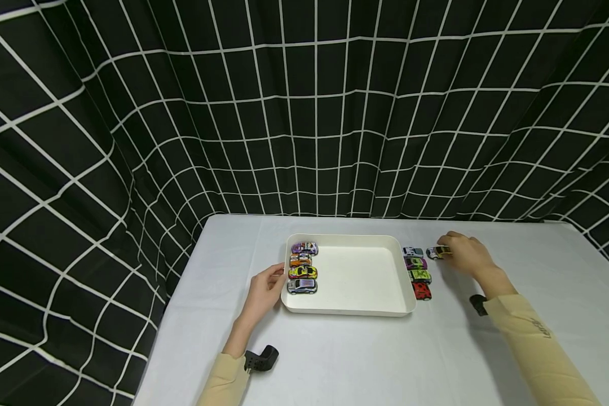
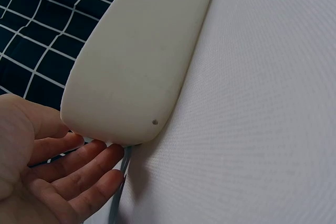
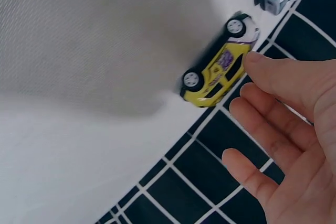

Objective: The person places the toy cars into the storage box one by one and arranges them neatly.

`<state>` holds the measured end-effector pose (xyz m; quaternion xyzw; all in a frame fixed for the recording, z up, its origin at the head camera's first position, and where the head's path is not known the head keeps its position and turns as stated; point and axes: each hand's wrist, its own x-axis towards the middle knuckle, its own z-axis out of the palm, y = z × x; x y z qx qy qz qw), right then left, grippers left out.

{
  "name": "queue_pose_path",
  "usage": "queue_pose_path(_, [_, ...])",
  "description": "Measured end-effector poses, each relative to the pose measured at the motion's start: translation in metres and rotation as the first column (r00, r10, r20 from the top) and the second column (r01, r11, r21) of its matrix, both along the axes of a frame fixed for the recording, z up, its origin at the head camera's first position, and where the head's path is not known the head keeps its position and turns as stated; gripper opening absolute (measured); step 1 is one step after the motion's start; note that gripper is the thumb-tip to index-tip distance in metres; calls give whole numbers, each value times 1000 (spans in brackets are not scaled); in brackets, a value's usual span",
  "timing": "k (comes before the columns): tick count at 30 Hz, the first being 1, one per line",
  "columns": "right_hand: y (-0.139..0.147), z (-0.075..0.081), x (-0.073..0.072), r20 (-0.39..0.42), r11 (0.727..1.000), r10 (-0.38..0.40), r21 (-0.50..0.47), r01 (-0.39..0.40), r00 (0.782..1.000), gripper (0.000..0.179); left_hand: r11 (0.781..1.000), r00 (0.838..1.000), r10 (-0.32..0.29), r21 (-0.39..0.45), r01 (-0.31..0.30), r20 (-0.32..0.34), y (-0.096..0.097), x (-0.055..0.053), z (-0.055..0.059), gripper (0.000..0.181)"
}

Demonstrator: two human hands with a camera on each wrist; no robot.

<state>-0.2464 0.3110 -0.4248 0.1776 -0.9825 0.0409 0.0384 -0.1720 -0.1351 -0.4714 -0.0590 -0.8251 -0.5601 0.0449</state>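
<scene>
A white tray (image 1: 357,270) lies on the table with several toy cars lined along its left inside wall, among them a silver car (image 1: 302,286) and a yellow-red car (image 1: 303,272). My left hand (image 1: 265,288) touches the tray's left side with loosely extended fingers; part of its thumb is hidden in the left wrist view. My right hand (image 1: 464,254) pinches a yellow toy car (image 3: 223,69) with a white end, right of the tray. The thumb meets the car's roof, and the index finger is hidden behind it.
Outside the tray's right wall stands a column of toy cars: a pale one (image 1: 413,252), a purple-green one (image 1: 415,263), a lime one (image 1: 420,276) and a red one (image 1: 422,291). A black gridded curtain (image 1: 335,113) hangs beyond the white table's (image 1: 345,361) far edge.
</scene>
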Motion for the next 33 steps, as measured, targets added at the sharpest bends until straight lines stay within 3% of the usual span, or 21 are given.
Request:
queue_pose_path(14, [11, -4, 0, -10, 1000, 11, -28, -11, 1000, 24, 1000, 1000, 3, -10, -3, 6, 0, 1, 2, 34])
queue_pose_path(23, [13, -11, -4, 17, 999, -25, -23, 26, 1000, 22, 1000, 1000, -7, -2, 7, -14, 0, 0, 1, 33])
queue_pose_path(33, [15, -15, -5, -30, 999, -9, -33, 8, 1000, 15, 1000, 1000, -20, 16, 20, -19, -1, -2, -1, 33])
